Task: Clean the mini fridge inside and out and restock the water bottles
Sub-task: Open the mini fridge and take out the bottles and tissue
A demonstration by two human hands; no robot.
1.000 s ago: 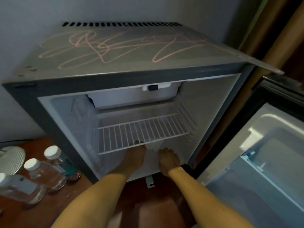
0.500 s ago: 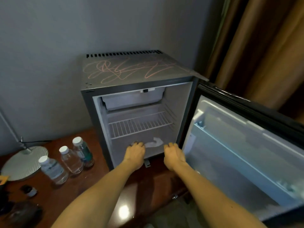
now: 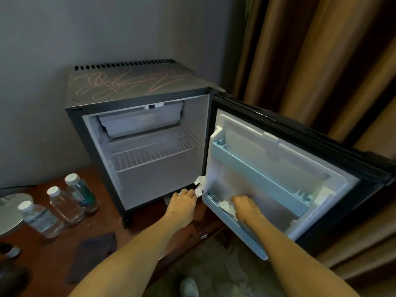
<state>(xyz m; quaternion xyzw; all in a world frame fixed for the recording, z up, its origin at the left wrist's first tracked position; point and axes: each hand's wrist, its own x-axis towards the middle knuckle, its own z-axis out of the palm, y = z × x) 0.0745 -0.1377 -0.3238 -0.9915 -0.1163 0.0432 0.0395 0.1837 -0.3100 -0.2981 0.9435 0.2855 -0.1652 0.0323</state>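
Observation:
The grey mini fridge (image 3: pixel 137 99) stands on a wooden table with its door (image 3: pixel 278 174) swung wide open to the right. Pink scribbles mark its top. Inside hang a freezer box and a white wire shelf (image 3: pixel 154 155); nothing stands on the shelf. My left hand (image 3: pixel 184 199) is at the fridge's lower right front corner, closed on a white tissue (image 3: pixel 199 185). My right hand (image 3: pixel 246 205) presses a second white tissue (image 3: pixel 227 205) into the door's bottom rack. Three clear water bottles (image 3: pixel 64 202) with white caps stand on the table left of the fridge.
The wooden table (image 3: pixel 51 260) also carries a dark cloth (image 3: pixel 94 256), a round silver lamp base (image 3: pixel 10 213) at the far left and small dark items at the left edge. Brown curtains (image 3: pixel 310 61) hang behind the door. Patterned carpet and a shoe show below.
The view pulled back from the fridge. Both hands came out of the cabinet; my right hand moved into the door's bottom rack with a tissue, my left now holds a tissue at the front corner.

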